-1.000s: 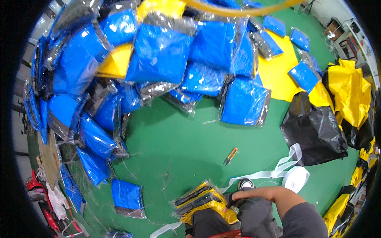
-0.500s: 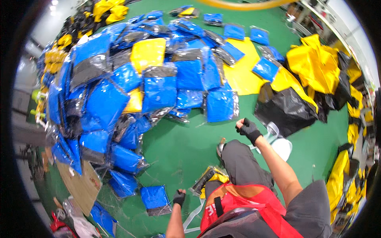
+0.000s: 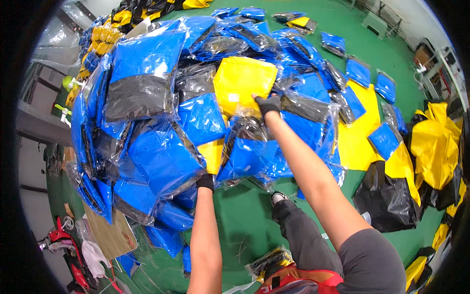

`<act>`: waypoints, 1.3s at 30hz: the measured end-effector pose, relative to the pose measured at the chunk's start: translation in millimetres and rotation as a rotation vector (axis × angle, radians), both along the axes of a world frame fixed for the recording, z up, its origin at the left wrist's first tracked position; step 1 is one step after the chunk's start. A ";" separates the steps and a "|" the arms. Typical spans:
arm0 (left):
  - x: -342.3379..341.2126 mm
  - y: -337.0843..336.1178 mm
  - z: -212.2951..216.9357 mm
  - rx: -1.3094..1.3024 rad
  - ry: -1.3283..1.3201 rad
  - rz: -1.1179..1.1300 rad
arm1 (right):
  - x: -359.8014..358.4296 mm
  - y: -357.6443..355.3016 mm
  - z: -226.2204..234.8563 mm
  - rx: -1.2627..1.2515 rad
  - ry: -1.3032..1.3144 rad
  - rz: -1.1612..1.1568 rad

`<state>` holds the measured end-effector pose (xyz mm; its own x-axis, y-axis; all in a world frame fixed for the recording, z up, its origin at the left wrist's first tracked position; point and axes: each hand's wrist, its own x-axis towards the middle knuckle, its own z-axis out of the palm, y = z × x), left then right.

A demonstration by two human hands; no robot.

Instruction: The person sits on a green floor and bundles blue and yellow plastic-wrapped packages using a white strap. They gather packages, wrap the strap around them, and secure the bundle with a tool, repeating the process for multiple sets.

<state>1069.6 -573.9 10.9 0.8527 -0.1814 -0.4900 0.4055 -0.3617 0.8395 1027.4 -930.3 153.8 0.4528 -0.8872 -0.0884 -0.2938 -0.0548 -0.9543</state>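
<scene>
right gloved hand closed on the lower edge of the yellow plastic-wrapped garment pack, not yet lifted from the heap. left gloved hand, below that pack, grip state indeterminate.

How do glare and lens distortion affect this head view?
Head view: strong fisheye, black corners, edges bend near the rim; overhead light glints on the clear bags of the pile; yellow package under the right hand and left hand stay sharp.
</scene>
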 end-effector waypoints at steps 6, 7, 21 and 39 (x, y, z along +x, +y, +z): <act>-36.5 -28.3 20.6 -0.771 0.274 0.312 | 29.0 -38.5 -64.4 0.818 -0.269 0.436; -44.3 -31.8 27.8 -0.864 0.260 0.328 | 33.4 -21.3 -64.9 0.756 -0.417 0.404; -264.9 108.1 175.6 -0.639 0.293 0.057 | -343.2 -13.6 151.3 0.435 -0.419 0.335; -449.7 214.6 -113.1 -0.568 0.838 -0.077 | -448.6 186.0 -136.5 -1.063 0.069 1.612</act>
<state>619.9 -359.3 -102.1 0.2505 -0.6137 -0.7488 0.9349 -0.0477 0.3518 578.7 -744.3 17.4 0.7935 0.6042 0.0724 0.5886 -0.7319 -0.3434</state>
